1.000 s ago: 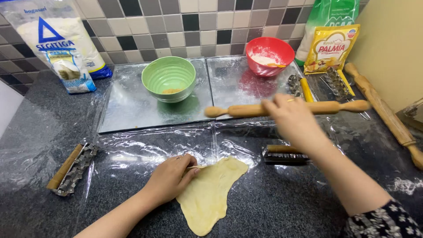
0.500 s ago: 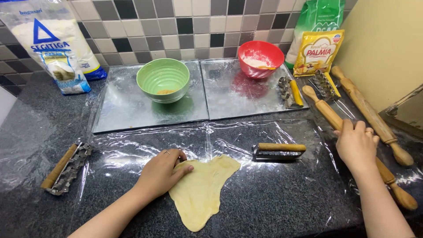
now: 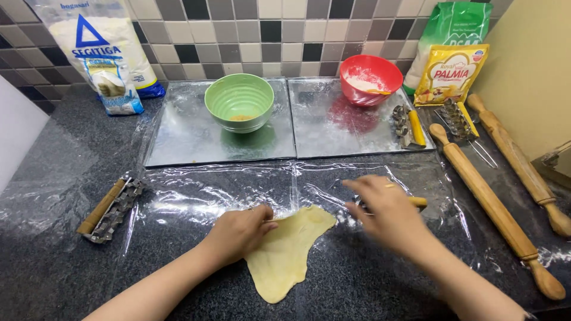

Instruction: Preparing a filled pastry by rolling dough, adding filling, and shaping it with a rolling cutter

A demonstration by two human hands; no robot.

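At the far left of the dark speckled stone counter [image 3: 53, 178], on its clear plastic film, lies a wooden-handled metal roller cutter [image 3: 110, 209], well apart from the hands. Behind it stands a white and blue flour bag [image 3: 98, 44], then two flat metal trays [image 3: 190, 139] side by side, the left one bearing a ribbed green bowl [image 3: 239, 101].

The left hand [image 3: 238, 233] rests palm down, fingers loosely bent, on the upper left edge of the thin pale-yellow sheet of rolled dough [image 3: 285, 252]; it presses rather than grasps. The dough lies flat on the film at the counter's front middle, its long axis running from near left to far right, with the rounded wider end towards the right hand and the narrower end towards the camera.

The right hand [image 3: 386, 215] hovers just beside the dough's far right end, fingers curled over a small tool with a yellow-wood handle [image 3: 418, 202]; whether it actually grips the tool I cannot tell.

Further right sit a red bowl [image 3: 370, 78], a yellow packet [image 3: 451, 74], and two long wooden rolling pins [image 3: 493, 208] lying diagonally
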